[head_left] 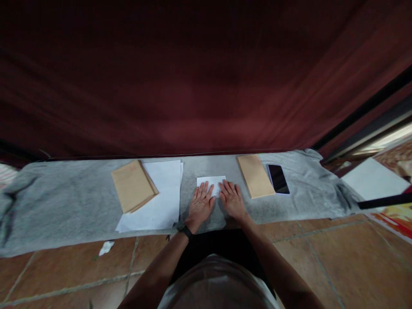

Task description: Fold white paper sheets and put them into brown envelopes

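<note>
The paper lies directly under the fingers of both hands, near the middle of the worktop, between its far and near edges. Its long axis runs left to right, roughly along the worktop's far edge. Neither hand is clearly nearer: the left hand covers its left part, the right hand its right near corner. Both are flat, palms down, fingers extended, gripping nothing; a strip of paper shows beyond the fingertips and between the hands.

Toward the worktop's left end, brown envelopes lie askew, partly on larger white sheets that reach close to the near edge. To the right of the right hand, another envelope slants, its far end by the far edge, with a phone just beside it. Whether the envelopes hold anything cannot be told.
</note>
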`<action>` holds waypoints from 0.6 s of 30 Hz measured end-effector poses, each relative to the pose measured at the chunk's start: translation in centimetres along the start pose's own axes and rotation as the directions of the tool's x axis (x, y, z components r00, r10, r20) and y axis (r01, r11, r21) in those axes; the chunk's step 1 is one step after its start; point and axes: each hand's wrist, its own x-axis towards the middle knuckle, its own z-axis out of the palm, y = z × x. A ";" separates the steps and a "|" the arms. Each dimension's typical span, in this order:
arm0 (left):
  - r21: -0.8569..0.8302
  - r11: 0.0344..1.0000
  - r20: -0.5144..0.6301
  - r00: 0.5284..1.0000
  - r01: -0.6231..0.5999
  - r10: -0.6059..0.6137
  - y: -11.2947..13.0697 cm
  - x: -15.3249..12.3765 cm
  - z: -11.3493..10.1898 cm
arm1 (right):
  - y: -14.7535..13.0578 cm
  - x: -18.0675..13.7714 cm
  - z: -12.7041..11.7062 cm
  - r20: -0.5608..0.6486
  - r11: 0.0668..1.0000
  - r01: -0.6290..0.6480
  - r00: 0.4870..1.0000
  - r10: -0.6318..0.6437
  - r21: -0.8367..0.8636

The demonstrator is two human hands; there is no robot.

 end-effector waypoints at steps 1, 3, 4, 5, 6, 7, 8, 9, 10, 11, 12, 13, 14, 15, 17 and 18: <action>-0.001 1.000 -0.003 1.000 0.001 -0.001 0.0 0.0 0.0 | 0.3 0.5 -0.1 0.007 1.000 0.007 1.000 -0.007 -0.002; 0.000 1.000 -0.006 1.000 0.002 -0.002 0.1 0.0 0.0 | 1.1 1.5 -0.2 0.023 1.000 0.024 0.999 -0.024 -0.011; 0.002 1.000 -0.006 1.000 0.003 -0.003 0.1 0.0 0.0 | 1.4 2.1 -0.2 0.030 0.999 0.029 0.999 -0.029 -0.018; 0.003 1.000 -0.006 1.000 0.004 -0.004 0.2 0.0 0.0 | 1.8 2.6 -0.3 0.035 0.999 0.033 0.999 -0.032 -0.025; 0.003 1.000 -0.005 1.000 0.005 -0.005 0.2 0.0 0.0 | 2.1 3.0 -0.3 0.039 0.999 0.034 0.999 -0.033 -0.033; 0.003 1.000 -0.005 1.000 0.006 -0.006 0.2 0.0 0.1 | 2.4 3.4 -0.3 0.040 0.999 0.032 0.999 -0.030 -0.039; 0.002 1.000 -0.005 1.000 0.008 -0.008 0.2 0.0 0.1 | 2.5 3.7 -0.3 0.039 0.999 0.026 0.999 -0.025 -0.045; 0.001 1.000 -0.006 1.000 0.009 -0.009 0.2 0.0 0.1 | 2.6 4.0 -0.3 0.035 0.999 0.018 0.999 -0.017 -0.048; 0.001 1.000 -0.007 1.000 0.010 -0.010 0.2 0.0 0.1 | 2.5 4.1 -0.3 0.027 0.999 0.005 1.000 -0.004 -0.049; 0.001 1.000 -0.009 1.000 0.013 -0.013 0.2 0.0 0.2 | 2.3 4.1 -0.2 0.014 0.999 -0.011 1.000 0.012 -0.048; 0.001 1.000 -0.011 1.000 0.014 -0.014 0.2 0.0 0.2 | 1.9 3.9 -0.2 0.000 0.999 -0.024 1.000 0.024 -0.045; 0.002 1.000 -0.012 1.000 0.016 -0.016 0.2 0.0 0.2 | 1.4 3.6 -0.1 -0.009 0.999 -0.024 1.000 0.024 -0.037; 0.002 1.000 -0.012 1.000 0.018 -0.018 0.2 0.0 0.2 | 0.8 3.2 0.0 -0.010 1.000 -0.006 1.000 0.006 -0.026; 0.002 1.000 -0.009 1.000 0.018 -0.018 0.2 0.0 0.2 | 0.2 2.8 0.1 -0.005 1.000 0.023 1.000 -0.023 -0.013; -0.001 1.000 0.001 1.000 0.017 -0.017 0.3 0.0 0.1 | -1.0 1.7 0.2 0.020 0.996 0.094 0.995 -0.094 0.011; -0.003 1.000 0.006 1.000 0.016 -0.016 0.3 0.0 0.1 | -1.4 1.3 0.3 0.026 0.994 0.106 0.994 -0.106 0.016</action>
